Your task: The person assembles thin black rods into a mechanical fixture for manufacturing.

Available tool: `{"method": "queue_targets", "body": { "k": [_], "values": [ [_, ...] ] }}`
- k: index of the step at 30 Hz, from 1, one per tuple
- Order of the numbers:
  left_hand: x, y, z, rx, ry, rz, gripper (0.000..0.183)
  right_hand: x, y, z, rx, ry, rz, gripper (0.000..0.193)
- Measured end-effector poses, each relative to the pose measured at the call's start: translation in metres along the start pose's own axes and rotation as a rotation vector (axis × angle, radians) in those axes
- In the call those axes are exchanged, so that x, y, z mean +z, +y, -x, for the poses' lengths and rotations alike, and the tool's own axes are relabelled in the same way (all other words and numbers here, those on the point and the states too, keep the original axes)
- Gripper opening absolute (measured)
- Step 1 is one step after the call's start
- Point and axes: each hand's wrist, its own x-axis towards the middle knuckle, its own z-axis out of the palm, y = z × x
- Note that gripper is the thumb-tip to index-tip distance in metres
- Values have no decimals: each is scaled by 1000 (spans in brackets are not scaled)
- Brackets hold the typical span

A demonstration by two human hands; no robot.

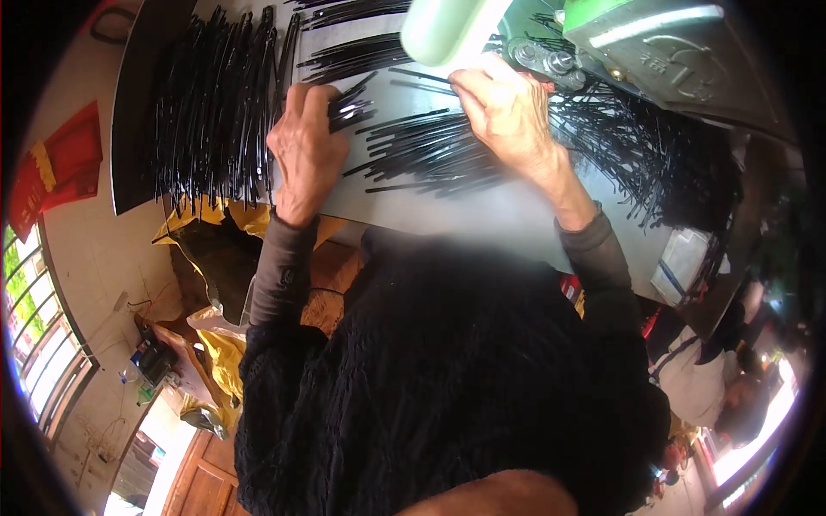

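My left hand [308, 142] is closed over the worktable, its fingers wrapped round a small bunch of thin black strips [351, 110] whose ends stick out to the right. Further right, beside the machine's metal fittings, my right hand [509, 112] pinches a thin black strip [423, 82] that points left toward the bunch. Its fingertips are partly hidden behind the hand, so how the strip meets the fittings does not show. A loose fan of similar strips [430, 155] lies on the grey tabletop [379, 206], between and below the two hands.
A thick row of black strips [219, 112] covers the table's left side. More strips [619, 150] are tangled at the right, under a green and grey metal machine [688, 64]. A pale lamp tube [447, 26] hangs close above my right hand. Yellow bags [225, 361] stand below left.
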Motion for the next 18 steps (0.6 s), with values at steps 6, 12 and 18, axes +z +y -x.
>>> {"method": "queue_targets", "body": {
  "k": [6, 12, 18],
  "values": [
    [2, 10, -8, -52, 99, 392, 32, -23, -14, 10, 11, -209, -128, 10],
    [11, 47, -15, -123, 157, 988, 52, -27, -67, -6, -35, 128, -216, 41],
    [11, 80, -15, -81, 22, 844, 63, -11, -62, -6, -86, -22, -387, 37]
  ]
}}
